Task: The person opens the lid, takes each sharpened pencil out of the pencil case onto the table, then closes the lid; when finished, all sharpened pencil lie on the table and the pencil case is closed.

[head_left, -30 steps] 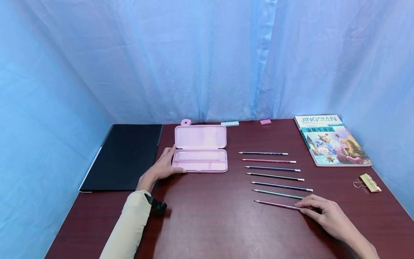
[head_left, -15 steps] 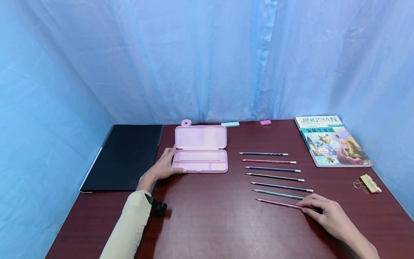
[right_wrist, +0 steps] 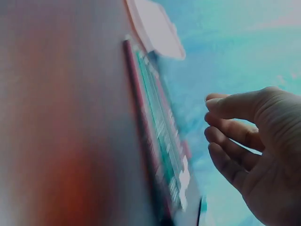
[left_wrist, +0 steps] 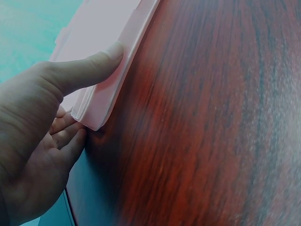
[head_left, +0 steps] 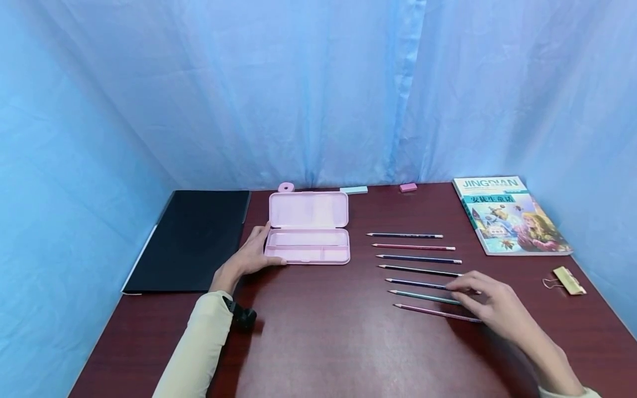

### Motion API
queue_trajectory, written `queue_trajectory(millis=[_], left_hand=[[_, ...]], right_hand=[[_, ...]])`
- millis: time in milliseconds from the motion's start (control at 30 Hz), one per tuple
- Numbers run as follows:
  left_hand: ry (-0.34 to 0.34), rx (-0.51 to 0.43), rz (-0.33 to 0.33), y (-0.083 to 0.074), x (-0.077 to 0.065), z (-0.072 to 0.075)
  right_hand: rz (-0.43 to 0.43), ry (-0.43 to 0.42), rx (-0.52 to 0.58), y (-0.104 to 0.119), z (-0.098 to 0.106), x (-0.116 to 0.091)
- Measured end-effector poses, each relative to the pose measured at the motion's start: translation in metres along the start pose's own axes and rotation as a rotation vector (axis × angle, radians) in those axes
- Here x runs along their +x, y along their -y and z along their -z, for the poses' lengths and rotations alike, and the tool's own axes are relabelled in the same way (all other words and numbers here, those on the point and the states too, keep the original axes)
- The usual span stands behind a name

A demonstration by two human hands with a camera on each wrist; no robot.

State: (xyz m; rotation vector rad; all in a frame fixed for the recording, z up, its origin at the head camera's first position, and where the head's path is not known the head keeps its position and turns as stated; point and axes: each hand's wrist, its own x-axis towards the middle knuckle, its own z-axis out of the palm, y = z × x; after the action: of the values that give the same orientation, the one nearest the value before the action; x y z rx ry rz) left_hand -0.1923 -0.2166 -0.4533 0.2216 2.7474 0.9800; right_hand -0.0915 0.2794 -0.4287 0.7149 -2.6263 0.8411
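Note:
A pink pencil case [head_left: 308, 238] lies with its lid up at the middle of the table. My left hand [head_left: 250, 257] holds its left end, the thumb along the front wall and the other fingers round the side, as the left wrist view [left_wrist: 35, 122] also shows. To the right, several pencils lie in a slanting column, tips pointing left. The nearest is a pinkish pencil [head_left: 433, 312], with a green pencil [head_left: 423, 297] just behind it. Over the right ends of the near pencils hovers my right hand [head_left: 497, 307], fingers loosely bent, holding nothing; it hides some pencil ends.
A black folder [head_left: 199, 237] lies at the left. Along the back are a pink tape roll [head_left: 286, 188], a pale blue-white block [head_left: 354, 190] and a pink eraser [head_left: 408, 187]. A picture book [head_left: 512, 215] and a yellow binder clip [head_left: 569, 280] are at the right.
The pinkish pencil has shifted slightly right and its right end turned a little. My right hand has let go of it and risen away, slightly farther back. My left hand stays put.

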Motion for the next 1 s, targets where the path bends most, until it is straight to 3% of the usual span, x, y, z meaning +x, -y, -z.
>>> queue_trajectory(millis=[167,333,500,600,800,1000], left_hand=[[-0.007,0.016,-0.013,0.0,0.001,0.001],[-0.004,0.033,-0.024,0.001,0.001,0.001],[-0.005,0.019,-0.021,0.0,0.001,0.001],[0.0,0.01,-0.015,0.001,0.0,0.001],[0.005,-0.001,0.001,0.002,0.001,0.0],[0.001,-0.001,-0.001,0.001,0.001,0.001]], right_hand=[[0.059,0.031,0.045,0.017,-0.018,0.044],[0.102,0.119,0.186,0.034,-0.052,0.089],[0.071,0.193,0.339,0.048,-0.093,0.127],[0.062,0.217,0.367,0.055,-0.117,0.144],[0.089,0.259,0.341,0.069,-0.15,0.172],[0.068,0.418,0.153,0.076,-0.163,0.19]])
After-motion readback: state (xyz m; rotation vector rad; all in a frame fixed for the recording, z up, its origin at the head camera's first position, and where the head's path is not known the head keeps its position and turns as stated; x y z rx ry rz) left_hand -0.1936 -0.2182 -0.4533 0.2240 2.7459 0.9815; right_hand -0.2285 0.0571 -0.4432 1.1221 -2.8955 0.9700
